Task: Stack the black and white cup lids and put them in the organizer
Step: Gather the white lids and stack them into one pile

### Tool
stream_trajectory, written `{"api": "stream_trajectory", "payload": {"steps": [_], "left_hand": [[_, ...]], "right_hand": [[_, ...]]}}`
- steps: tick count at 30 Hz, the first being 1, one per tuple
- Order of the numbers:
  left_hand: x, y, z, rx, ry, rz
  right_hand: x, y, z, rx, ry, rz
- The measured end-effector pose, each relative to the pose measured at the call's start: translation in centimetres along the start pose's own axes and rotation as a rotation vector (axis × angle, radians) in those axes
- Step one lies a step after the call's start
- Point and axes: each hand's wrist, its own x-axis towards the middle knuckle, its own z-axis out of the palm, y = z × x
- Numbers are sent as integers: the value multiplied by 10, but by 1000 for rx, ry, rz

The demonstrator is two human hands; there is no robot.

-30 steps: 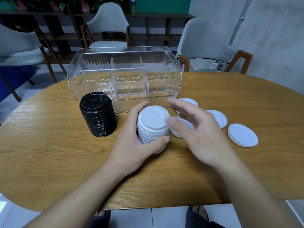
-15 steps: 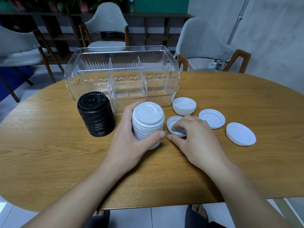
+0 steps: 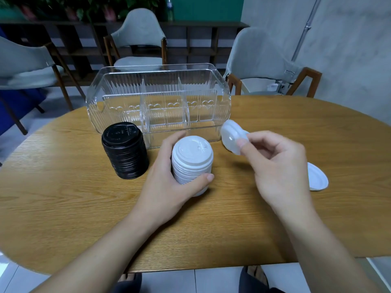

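A tall stack of white lids (image 3: 191,160) stands mid-table, and my left hand (image 3: 167,187) grips it around the side. My right hand (image 3: 275,168) pinches a single white lid (image 3: 231,136), tilted and lifted off the table, to the right of the stack. A stack of black lids (image 3: 124,151) stands to the left of the white stack. The clear ribbed organizer (image 3: 158,104) with its divided compartments sits behind both stacks. Another loose white lid (image 3: 317,176) lies on the table at the right, partly hidden by my right hand.
The oval wooden table (image 3: 63,197) carries everything. Grey chairs (image 3: 260,60) stand behind and to the left of the table. The other loose white lids are hidden behind my right hand.
My right hand picked a white lid off the table and raised it, tilted, beside the white stack. My left hand kept its hold on the stack.
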Motion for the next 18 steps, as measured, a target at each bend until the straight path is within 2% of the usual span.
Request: {"api": "stream_trajectory", "payload": {"steps": [4,10,15,18], "left_hand": [[4,6,-4,-2,-2,41],[13,26,-7,181,90,313],[12,33,-1,148,138,325],[13,32,-4,162,145,297]], "right_hand": [[-7,-14,4,316,24,69],[-16,-28,18,627,-75,141],[-21,-32,25,735,-169,238],[-19,-32,23,682,-196,204]]}}
